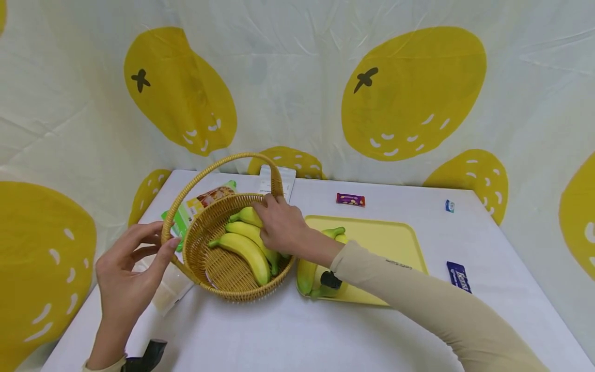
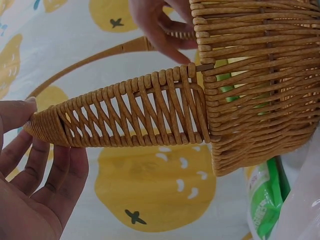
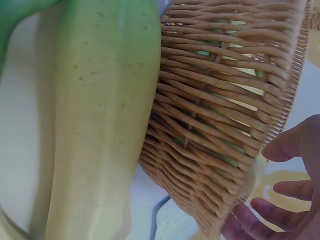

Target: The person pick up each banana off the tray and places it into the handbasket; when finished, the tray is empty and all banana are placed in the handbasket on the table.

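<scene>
A wicker basket [image 1: 200,235] is tilted, its opening facing me, with several bananas [image 1: 244,253] inside. At the left, my left hand [image 1: 132,274] pinches its arched handle [image 2: 115,117] between thumb and fingers. My right hand [image 1: 283,222] reaches across to the far right rim, by the handle's base, and covers part of the uppermost banana. In the right wrist view its fingers [image 3: 262,212] are slightly bent at the rim, thumb apart from them; I cannot tell whether they grip anything. More bananas [image 3: 100,120] lie on a yellow tray [image 1: 381,243], partly hidden by the right forearm.
Behind the basket are a green-and-yellow packet [image 1: 204,204] and a white packet [image 1: 288,181]. A clear packet [image 1: 169,289] lies to its left. A purple snack bar [image 1: 350,199], a small blue-and-white packet [image 1: 450,206] and a dark blue bar [image 1: 458,276] lie around the tray.
</scene>
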A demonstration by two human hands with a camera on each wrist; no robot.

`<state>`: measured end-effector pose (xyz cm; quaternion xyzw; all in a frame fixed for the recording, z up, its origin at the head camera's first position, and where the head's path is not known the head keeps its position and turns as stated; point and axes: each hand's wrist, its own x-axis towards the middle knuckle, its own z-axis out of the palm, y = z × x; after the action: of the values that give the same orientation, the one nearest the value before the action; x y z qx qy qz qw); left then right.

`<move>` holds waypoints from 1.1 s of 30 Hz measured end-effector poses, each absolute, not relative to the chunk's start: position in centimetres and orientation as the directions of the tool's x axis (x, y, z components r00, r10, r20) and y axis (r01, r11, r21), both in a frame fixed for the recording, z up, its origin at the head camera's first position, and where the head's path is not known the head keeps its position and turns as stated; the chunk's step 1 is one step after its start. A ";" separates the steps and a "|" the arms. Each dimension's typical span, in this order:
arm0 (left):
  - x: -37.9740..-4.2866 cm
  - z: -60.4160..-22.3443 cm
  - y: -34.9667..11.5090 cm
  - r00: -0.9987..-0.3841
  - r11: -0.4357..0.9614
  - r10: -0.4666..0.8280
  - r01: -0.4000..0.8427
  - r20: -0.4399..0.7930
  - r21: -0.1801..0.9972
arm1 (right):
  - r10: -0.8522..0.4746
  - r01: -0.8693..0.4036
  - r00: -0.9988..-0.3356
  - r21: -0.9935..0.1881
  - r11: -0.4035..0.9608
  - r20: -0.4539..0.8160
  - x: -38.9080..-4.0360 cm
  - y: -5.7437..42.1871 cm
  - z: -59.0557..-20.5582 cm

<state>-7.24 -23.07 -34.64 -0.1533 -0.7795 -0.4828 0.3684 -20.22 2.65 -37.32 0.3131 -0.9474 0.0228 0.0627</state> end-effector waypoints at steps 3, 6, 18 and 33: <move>-7.2 -34.6 -23.1 -0.682 0.492 -0.118 0.591 0.722 0.639 | -0.597 -0.604 -0.789 -0.004 0.797 0.149 -19.6 3.4 -36.7; -7.2 -34.5 -23.0 -0.682 0.491 -0.118 0.592 0.722 0.639 | -0.605 -0.616 -0.776 -0.004 0.788 0.179 -19.0 4.3 -36.1; -7.2 -34.8 -23.2 -0.685 0.483 -0.126 0.589 0.718 0.647 | -0.555 -0.588 -0.797 -0.095 0.803 0.239 -17.2 8.3 -35.1; -7.1 -35.0 -23.6 -0.720 0.523 -0.112 0.543 0.685 0.656 | -0.442 -0.476 -0.862 -0.096 0.874 0.248 -14.0 14.3 -37.5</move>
<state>-7.13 -23.65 -35.03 -0.1349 -0.7998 -0.4692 0.3493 -14.01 14.28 -37.47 0.2385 -0.9618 0.0773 0.1095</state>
